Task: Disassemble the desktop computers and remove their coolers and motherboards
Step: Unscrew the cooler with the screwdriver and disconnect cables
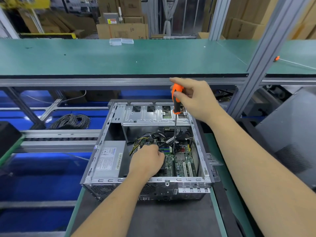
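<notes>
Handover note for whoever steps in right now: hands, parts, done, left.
Right hand grips the orange-handled screwdriver, held upright, its tip down on the motherboard.
Left hand rests inside the case, fingers curled over the board's left part; what it holds is hidden.
The desktop case lies open on the bench, side panel off. Power supply sits at its left, drive cage at the far end, cables bunched above the board.
Done: case opened.
Left: motherboard is in place, cables look attached. Cooler cannot be made out under the left hand.
</notes>
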The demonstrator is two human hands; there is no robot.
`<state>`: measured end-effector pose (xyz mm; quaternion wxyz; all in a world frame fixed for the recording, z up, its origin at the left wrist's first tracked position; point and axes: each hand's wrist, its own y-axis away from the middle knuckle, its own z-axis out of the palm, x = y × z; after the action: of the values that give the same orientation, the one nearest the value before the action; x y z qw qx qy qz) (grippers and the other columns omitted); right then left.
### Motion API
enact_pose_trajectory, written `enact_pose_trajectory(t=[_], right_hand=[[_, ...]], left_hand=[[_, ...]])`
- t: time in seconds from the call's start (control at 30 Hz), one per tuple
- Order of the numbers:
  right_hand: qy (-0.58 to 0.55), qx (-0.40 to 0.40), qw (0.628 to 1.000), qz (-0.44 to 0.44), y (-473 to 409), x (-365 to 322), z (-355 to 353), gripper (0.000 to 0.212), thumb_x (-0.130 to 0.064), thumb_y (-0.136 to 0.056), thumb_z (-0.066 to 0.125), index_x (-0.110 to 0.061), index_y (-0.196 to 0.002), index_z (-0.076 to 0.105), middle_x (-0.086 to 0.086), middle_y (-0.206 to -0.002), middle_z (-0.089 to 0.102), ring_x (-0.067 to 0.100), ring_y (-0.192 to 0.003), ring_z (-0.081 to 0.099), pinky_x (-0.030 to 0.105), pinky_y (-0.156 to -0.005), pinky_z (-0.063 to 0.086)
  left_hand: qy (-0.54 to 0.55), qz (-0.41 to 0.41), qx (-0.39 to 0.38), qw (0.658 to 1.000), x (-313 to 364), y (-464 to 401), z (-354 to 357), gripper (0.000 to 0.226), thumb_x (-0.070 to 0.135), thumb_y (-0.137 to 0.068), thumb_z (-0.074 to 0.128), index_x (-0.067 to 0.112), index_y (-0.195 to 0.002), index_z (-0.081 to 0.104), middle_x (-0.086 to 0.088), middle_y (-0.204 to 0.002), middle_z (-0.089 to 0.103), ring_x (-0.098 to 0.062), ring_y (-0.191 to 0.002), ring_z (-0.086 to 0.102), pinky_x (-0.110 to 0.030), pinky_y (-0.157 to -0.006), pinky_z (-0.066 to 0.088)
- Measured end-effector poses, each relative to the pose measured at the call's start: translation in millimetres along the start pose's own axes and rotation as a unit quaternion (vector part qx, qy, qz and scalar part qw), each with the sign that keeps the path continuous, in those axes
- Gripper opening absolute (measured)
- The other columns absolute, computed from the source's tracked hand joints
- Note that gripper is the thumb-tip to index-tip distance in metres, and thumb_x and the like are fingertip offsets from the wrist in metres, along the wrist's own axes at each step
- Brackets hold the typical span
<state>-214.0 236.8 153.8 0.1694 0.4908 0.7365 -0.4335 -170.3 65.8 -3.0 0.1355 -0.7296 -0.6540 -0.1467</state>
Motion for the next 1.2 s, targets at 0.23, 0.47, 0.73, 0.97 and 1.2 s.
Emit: enact_pose_trajectory(t=[0.23, 0.47, 0.73, 0.97, 1.2], right_hand=[[0.045, 0.057, 0.997, 0.006, -1, -5, 2, 0.031, -0.016, -0.089, 0.072, -0.017, -0.120, 0.071, 0.000, -0.102, 0.063, 0.015, -0.094, 0.061, 0.031, -0.094, 0.048], [0.034, 0.074, 0.997, 0.002, 2, -2, 5, 0.028, -0.022, -0.087, 0.075, -0.021, -0.115, 0.073, -0.004, -0.100, 0.053, 0.003, -0.088, 0.051, 0.017, -0.087, 0.042], [0.018, 0.061, 0.998, -0.010, 7, -4, 10, 0.036, -0.021, -0.088, 0.073, -0.019, -0.124, 0.069, 0.000, -0.110, 0.060, 0.012, -0.099, 0.057, 0.035, -0.093, 0.050], [-0.030, -0.016, 0.999, -0.016, 5, -4, 9, 0.035, -0.017, -0.090, 0.070, -0.021, -0.125, 0.068, -0.002, -0.116, 0.061, 0.004, -0.101, 0.058, 0.019, -0.086, 0.051], [-0.036, -0.026, 0.998, -0.033, 5, -6, 10, 0.037, -0.005, -0.091, 0.062, -0.012, -0.127, 0.066, 0.004, -0.116, 0.068, 0.018, -0.109, 0.063, 0.038, -0.097, 0.051]], left_hand=[[-0.002, 0.004, 0.006, 1.000, 1, 1, -1, 0.031, 0.029, -0.092, 0.043, 0.019, -0.063, 0.041, 0.001, -0.059, 0.050, -0.017, -0.051, 0.044, -0.028, -0.045, 0.028], [0.000, -0.004, 0.002, 1.000, 2, 1, -1, 0.028, 0.027, -0.090, 0.042, 0.017, -0.064, 0.043, -0.001, -0.061, 0.052, -0.018, -0.052, 0.045, -0.028, -0.046, 0.030], [0.001, -0.009, 0.004, 1.000, 2, 1, -1, 0.028, 0.028, -0.090, 0.043, 0.018, -0.064, 0.042, 0.000, -0.060, 0.052, -0.018, -0.052, 0.044, -0.028, -0.046, 0.028], [0.004, -0.014, -0.003, 1.000, 2, 1, -3, 0.029, 0.027, -0.090, 0.044, 0.017, -0.064, 0.041, 0.000, -0.058, 0.048, -0.019, -0.052, 0.042, -0.028, -0.047, 0.030], [0.005, -0.013, 0.005, 1.000, 3, 2, -4, 0.029, 0.027, -0.090, 0.045, 0.017, -0.063, 0.041, -0.001, -0.057, 0.048, -0.018, -0.051, 0.041, -0.027, -0.047, 0.031]])
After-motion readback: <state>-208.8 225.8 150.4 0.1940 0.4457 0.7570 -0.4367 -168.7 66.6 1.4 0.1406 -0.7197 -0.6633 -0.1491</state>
